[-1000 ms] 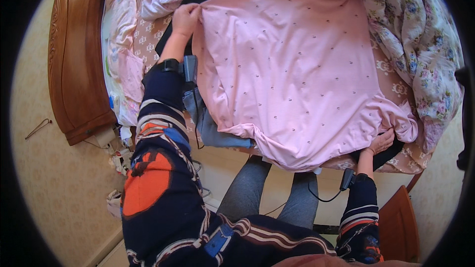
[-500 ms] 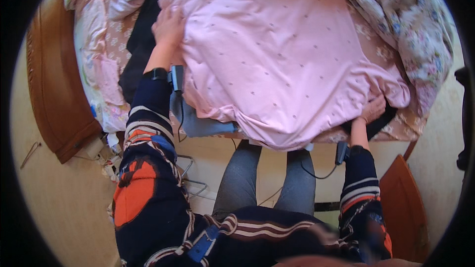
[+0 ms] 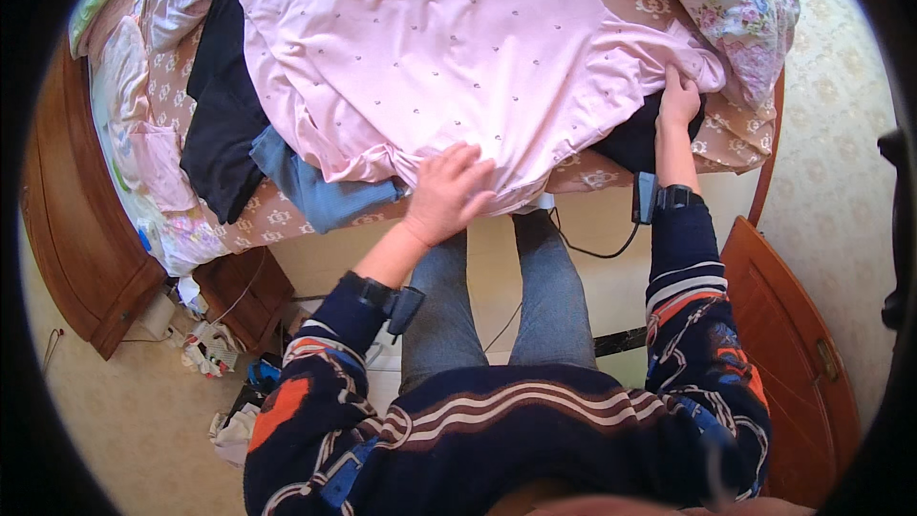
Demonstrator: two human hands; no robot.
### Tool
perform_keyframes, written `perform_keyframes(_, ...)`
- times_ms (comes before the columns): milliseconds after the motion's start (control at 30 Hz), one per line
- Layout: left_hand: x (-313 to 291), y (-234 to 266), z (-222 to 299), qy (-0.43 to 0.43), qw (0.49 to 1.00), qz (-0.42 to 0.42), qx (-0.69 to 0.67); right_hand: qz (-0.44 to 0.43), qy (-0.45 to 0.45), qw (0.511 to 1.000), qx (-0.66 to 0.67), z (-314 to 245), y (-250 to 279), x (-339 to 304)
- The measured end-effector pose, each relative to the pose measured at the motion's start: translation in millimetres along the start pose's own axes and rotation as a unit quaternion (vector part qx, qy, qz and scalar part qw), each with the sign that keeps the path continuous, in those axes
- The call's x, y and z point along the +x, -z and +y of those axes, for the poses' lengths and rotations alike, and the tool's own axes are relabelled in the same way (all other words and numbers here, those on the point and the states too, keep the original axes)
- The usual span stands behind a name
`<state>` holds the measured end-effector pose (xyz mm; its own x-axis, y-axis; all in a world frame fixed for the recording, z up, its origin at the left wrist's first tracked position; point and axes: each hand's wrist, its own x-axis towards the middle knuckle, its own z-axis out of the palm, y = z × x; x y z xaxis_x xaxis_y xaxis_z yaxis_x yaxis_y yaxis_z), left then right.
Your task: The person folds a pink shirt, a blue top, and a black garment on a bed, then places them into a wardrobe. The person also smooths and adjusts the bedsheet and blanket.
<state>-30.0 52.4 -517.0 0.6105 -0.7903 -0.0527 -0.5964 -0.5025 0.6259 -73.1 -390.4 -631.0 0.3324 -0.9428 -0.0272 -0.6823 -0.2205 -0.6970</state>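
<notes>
A pale pink top (image 3: 430,48) with small dark motifs is spread over the bed, its near edge by my body and a crumpled sleeve at the right. My right hand (image 3: 679,100) is closed on the end of that sleeve, with the fingertips partly tucked into the fabric. Over the near edge of the top is my left hand (image 3: 447,193), fingers apart and holding nothing. Whether it touches the cloth I cannot tell. Under the top's left side lie a blue garment (image 3: 320,189) and a black garment (image 3: 224,124). Another black cloth (image 3: 638,137) shows beneath the right sleeve.
The bed's brown patterned sheet (image 3: 745,134) ends close to my legs. A floral quilt (image 3: 731,0) is bunched at the far right. Wooden boards stand at the left (image 3: 86,229) and right (image 3: 788,354). A wooden cabinet (image 3: 250,291) and cables sit below the bed's left side.
My left hand has left the top's far left edge and come down to its near middle. My right hand stays at the sleeve. The view has shifted, showing more floor.
</notes>
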Motion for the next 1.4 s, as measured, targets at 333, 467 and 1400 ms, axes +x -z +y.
perform_keyframes(333,70.1,-78.3,44.5,0.079,0.988,-0.088,0.099,-0.033,-0.327,0.874,0.357,-36.7,2.6,13.6)
perform_keyframes(467,70.6,-89.3,44.6,0.094,0.979,-0.135,0.119,-0.087,-0.304,0.877,0.362,-79.6,-2.2,6.8)
perform_keyframes(1400,214.7,44.0,-91.0,0.016,0.975,0.184,0.123,-0.223,0.356,0.874,-0.247,-51.8,-57.8,-161.9)
